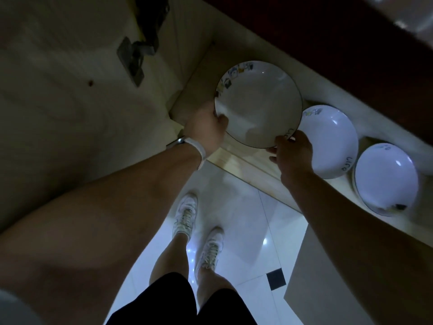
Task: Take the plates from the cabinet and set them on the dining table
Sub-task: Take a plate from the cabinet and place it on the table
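A white plate point(257, 102) with a dark rim and small printed pictures is held over the cabinet shelf point(203, 73), tilted toward me. My left hand point(206, 130) grips its left edge, thumb on the face. My right hand point(293, 153) holds its lower right edge. Two more white plates lie on the shelf to the right: one point(332, 141) just beside my right hand, another point(386, 179) farther right.
The open cabinet door point(70, 90) with a metal hinge point(133, 57) stands at the left. A dark surface point(328, 31) overhangs the shelf. Below are a glossy white tiled floor point(246, 207), my legs and white shoes, and a pale panel point(311, 277) at lower right.
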Demonstrator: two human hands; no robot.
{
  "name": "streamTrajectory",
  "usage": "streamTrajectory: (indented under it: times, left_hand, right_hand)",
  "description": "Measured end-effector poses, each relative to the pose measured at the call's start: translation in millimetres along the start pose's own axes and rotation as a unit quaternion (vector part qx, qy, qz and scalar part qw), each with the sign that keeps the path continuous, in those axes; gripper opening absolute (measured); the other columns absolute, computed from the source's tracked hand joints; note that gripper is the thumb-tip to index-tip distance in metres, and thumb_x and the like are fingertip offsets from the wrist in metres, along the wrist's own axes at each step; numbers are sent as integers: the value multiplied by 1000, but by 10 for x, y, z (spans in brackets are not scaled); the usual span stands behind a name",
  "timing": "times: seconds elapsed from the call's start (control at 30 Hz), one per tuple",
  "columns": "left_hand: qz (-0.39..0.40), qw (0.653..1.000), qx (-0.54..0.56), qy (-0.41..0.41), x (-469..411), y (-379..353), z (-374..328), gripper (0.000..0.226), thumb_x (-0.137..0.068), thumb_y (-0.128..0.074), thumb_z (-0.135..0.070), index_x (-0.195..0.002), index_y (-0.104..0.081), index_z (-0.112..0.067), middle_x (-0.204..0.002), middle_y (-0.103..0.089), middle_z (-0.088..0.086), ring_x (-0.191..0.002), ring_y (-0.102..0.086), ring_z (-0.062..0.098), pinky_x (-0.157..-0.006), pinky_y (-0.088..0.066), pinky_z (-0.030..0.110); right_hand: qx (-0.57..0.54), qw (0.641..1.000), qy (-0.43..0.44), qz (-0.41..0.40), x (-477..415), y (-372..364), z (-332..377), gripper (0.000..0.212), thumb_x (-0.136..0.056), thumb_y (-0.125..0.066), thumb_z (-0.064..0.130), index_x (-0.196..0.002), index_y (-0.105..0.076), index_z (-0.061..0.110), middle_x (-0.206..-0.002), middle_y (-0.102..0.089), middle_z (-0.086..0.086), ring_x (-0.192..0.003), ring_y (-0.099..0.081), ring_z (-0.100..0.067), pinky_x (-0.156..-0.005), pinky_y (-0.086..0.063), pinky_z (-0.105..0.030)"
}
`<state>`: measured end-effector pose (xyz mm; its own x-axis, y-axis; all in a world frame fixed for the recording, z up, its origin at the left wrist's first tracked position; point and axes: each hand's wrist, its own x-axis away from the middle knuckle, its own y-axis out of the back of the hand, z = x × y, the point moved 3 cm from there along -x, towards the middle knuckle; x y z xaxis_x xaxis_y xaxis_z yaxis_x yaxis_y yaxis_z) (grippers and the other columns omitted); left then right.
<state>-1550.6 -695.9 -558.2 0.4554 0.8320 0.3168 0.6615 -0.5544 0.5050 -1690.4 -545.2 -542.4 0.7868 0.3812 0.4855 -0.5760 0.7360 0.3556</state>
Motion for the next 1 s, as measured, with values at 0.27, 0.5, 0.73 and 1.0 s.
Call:
streamTrajectory:
  times: [0.27, 0.5, 0.73, 1.0]
  left_hand:
    - [26, 982, 186, 24, 445, 129, -141, 31, -86, -58, -4, -110, -50, -22, -92, -61, -11, -82, -61, 4, -70, -49, 18]
    - [162, 958, 230, 50, 726, 303, -275, 60, -85, -57, 8, -130, -37, -27, -110, -60, -6, -93, -63, 15, -74, -57, 52]
    - [217, 942, 249, 57, 1094, 425, -397, 71, -86, -55, 12, -139, -32, -30, -130, -57, -2, -112, -60, 17, -77, -58, 41]
    - [341, 907, 229, 86, 1534, 399, -604, 70, -90, -47, 16, -135, -40, -37, -120, -65, -11, -105, -65, 14, -73, -59, 40]
  right_hand:
    - [-82, 996, -10, 26, 484, 230, 141, 39, -86, -46, -2, -112, -53, 26, -102, -68, 1, -90, -69, -22, -66, -59, -33]
    - [-106, 993, -26, 49, 879, 526, 128, 39, -88, -46, -4, -115, -55, 23, -110, -66, -3, -99, -65, -27, -72, -61, -42]
    - [-96, 993, -61, 38, 1294, 790, 66, 47, -88, -47, -5, -126, -52, 22, -112, -68, -6, -100, -66, -26, -77, -61, -47]
    - [-53, 994, -93, -32, 1816, 1240, 62, 34, -84, -56, -3, -97, -54, 29, -96, -66, -8, -87, -65, -24, -72, -62, -44]
